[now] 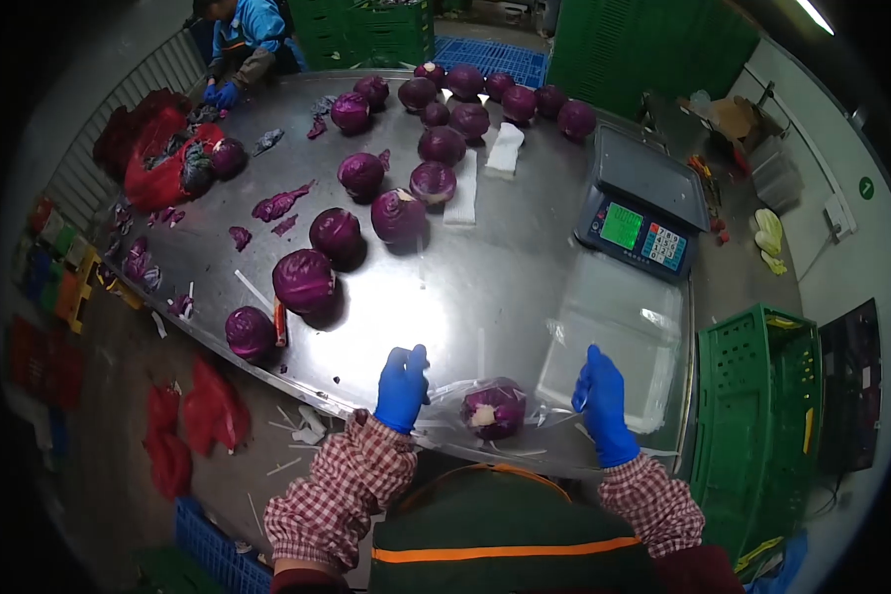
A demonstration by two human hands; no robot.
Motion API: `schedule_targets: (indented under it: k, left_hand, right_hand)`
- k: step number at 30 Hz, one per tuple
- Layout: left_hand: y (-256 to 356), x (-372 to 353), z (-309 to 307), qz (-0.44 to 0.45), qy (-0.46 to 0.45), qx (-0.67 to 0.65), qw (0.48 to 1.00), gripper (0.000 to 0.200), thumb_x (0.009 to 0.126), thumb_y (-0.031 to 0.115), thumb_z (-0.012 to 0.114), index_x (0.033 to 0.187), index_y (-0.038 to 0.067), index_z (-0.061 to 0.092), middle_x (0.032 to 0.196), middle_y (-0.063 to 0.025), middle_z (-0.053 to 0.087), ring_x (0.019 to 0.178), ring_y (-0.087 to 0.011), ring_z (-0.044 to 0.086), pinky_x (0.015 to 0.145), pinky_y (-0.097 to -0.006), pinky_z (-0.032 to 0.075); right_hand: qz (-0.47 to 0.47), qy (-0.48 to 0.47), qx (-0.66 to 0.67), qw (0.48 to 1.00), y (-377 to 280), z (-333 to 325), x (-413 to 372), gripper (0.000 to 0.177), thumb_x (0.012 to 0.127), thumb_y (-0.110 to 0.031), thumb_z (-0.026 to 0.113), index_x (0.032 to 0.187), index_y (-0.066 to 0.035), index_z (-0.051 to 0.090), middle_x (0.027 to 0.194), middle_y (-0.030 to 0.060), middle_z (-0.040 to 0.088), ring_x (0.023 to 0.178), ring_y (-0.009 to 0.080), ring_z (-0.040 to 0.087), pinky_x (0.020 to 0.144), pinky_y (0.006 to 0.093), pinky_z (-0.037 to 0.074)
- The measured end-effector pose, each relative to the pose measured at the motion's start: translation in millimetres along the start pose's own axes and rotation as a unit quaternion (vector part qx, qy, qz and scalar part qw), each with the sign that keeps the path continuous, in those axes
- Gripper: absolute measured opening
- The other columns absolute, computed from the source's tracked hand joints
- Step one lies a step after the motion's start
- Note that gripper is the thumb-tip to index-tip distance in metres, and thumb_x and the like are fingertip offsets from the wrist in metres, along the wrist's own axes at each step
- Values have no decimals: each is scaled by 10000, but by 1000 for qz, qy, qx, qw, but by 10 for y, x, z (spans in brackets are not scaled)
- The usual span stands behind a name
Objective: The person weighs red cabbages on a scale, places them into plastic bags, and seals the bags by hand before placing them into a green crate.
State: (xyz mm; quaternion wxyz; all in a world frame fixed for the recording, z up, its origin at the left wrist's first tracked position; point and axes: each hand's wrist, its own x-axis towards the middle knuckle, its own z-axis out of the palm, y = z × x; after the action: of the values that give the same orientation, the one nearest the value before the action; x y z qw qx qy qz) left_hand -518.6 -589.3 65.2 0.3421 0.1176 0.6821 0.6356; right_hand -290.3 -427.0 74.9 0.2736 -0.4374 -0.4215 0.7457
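Left grip [402,390] and right grip [605,404], fingers bent, flank a purple cabbage [497,412] in clear film [447,405] on the desk [495,277]; whether either pinches film, I can't tell!

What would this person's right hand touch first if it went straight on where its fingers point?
Probably the flat clear plastic on the table, just ahead of the right hand. Its height is unclear, so it might pass above; the scale lies farther on, near that line.
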Motion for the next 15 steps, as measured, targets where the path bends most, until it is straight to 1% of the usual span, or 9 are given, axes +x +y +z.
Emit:
schedule_targets:
  k: [2,5,7,8,10,11,13,14,15]
  left_hand:
    - [-261,-4,-14,-103,4,34,994,383,857,372,534,739,9,500,571,-49,484,436,-112,457,390,-251,396]
    - [-823,76,-134,-194,4,69,978,364,845,346,553,735,-1,547,551,-44,477,404,-130,447,393,-272,378]
    - [-1172,113,-261,-231,-85,125,961,370,817,340,565,787,-26,603,622,-79,552,515,-163,524,494,-316,437]
    - [-1379,114,-315,-168,-129,181,960,361,787,329,577,825,-28,614,675,-123,599,578,-227,571,576,-331,460]
    - [-1264,85,-226,-104,-216,503,831,396,758,377,569,884,4,614,865,-234,605,818,-348,600,714,-390,466]
    - [-1134,-84,-125,-148,-128,433,880,412,756,393,566,914,15,613,870,-238,603,889,-358,584,749,-434,457]
    - [-1009,-180,-67,80,-105,512,849,337,773,347,573,956,68,617,969,-209,581,868,-350,573,751,-416,464]
    - [-971,-30,-54,177,-221,580,764,317,797,282,560,1036,77,591,1052,-179,545,928,-325,538,780,-380,456]
    - [-793,-70,-42,359,-192,549,730,369,782,205,550,1135,99,535,1099,-160,542,932,-310,554,803,-397,455]
  right_hand:
    - [-3,63,-84,995,154,-76,-17,208,858,-241,528,739,-80,471,603,17,454,484,127,452,453,270,390]
    - [163,122,-24,979,753,-404,54,216,836,-247,550,711,-77,505,530,-8,425,446,104,437,396,254,345]
    - [90,2,-284,955,1048,-585,40,231,815,-249,584,737,-31,585,563,25,496,471,133,476,433,272,378]
    - [27,-25,-331,943,1211,-645,31,247,801,-255,601,749,-13,604,575,49,522,479,152,490,450,290,392]
    - [-9,-87,-402,912,1186,-542,-90,266,779,-257,620,786,8,613,621,95,552,534,195,520,512,331,421]
    - [10,-120,-428,895,1009,-386,-166,268,771,-254,622,810,11,603,656,117,556,582,219,536,557,354,435]
    - [-130,-113,-590,789,1071,-393,-162,424,754,-267,633,1056,-1,501,965,164,497,890,318,507,745,421,422]
    - [-133,-73,-637,756,910,-216,-152,516,741,-266,640,1144,0,457,1079,173,483,956,354,494,797,434,422]
    - [-208,-50,-656,724,712,-51,-193,573,746,-232,631,1228,-11,414,1202,198,451,1054,368,472,865,448,408]
